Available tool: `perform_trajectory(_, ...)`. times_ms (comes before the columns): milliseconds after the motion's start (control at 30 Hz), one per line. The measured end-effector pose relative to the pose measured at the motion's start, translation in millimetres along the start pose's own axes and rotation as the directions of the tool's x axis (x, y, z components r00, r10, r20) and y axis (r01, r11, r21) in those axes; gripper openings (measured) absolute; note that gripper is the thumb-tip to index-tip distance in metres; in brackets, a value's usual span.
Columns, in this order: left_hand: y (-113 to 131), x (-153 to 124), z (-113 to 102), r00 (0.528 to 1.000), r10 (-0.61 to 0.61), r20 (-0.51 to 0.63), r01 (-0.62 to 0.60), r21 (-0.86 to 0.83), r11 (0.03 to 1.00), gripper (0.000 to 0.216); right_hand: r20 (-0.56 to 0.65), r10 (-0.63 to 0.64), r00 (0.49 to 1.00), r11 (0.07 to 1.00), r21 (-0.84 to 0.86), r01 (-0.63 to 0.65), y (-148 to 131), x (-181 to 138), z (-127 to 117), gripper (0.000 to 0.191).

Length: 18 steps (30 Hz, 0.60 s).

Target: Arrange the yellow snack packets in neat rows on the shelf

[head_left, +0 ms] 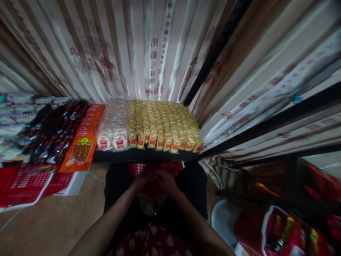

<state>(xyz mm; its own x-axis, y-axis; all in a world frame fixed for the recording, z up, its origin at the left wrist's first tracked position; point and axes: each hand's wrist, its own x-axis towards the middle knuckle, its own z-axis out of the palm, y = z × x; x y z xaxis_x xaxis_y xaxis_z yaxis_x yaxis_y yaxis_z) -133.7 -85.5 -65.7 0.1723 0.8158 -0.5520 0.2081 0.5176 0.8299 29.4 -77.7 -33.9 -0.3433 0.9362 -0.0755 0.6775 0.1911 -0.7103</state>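
Left hand (140, 182) and right hand (166, 181): met low over the lap, fingers curled together at a red basket (157, 168); whether they gripped it could not be told. Basket: red plastic lattice, mostly hidden by the hands and the dark surface (144, 155) edge just above. Beyond the hands: yellow packets (162, 122) in rows; round white packets (113, 137) beside them. Up-left: orange packs (84, 142), dark wrappers (55, 131). Behind everything: patterned curtain (133, 46).

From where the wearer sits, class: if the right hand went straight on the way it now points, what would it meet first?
The right hand points forward and slightly inward, against the left hand. Straight on, it would probably first meet the red basket just ahead, below the dark shelf edge; depth is unclear.
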Motion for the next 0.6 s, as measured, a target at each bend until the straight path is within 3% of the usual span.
perform_trajectory(100, 8.1, -11.2, -6.2, 0.995, 0.051, -0.09, -0.055, -0.045, 0.997, 0.027, -0.137, -0.01, 0.991, 1.0, 0.019, 0.012, -13.6, -9.0, -5.3, 0.022)
perform_trajectory(200, 26.1, -21.6, -16.2, 0.97, 0.172, -0.172, -0.179, -0.027, 0.983, 0.025, -0.236, -0.006, 0.972, 0.994, 0.101, 0.031, -21.3, -11.0, -8.9, 0.031)
perform_trajectory(333, 59.8, -37.1, -26.8, 0.92, 0.336, -0.202, -0.344, -0.008, 0.939, 0.026, -0.277, 0.072, 0.958, 0.928, 0.371, 0.037, -27.2, 1.2, -12.7, 0.041)
perform_trajectory(467, 81.8, -46.8, -26.8, 0.895, 0.374, -0.242, -0.395, -0.039, 0.918, 0.033, -0.251, 0.17, 0.953, 0.787, 0.617, 0.022, -31.1, 23.1, -14.2, 0.043)
perform_trajectory(600, 81.8, -45.1, -23.9, 0.904, 0.331, -0.27, -0.372, -0.12, 0.92, 0.04, -0.277, 0.151, 0.949, 0.726, 0.682, 0.084, -36.4, 39.9, -19.4, 0.037)
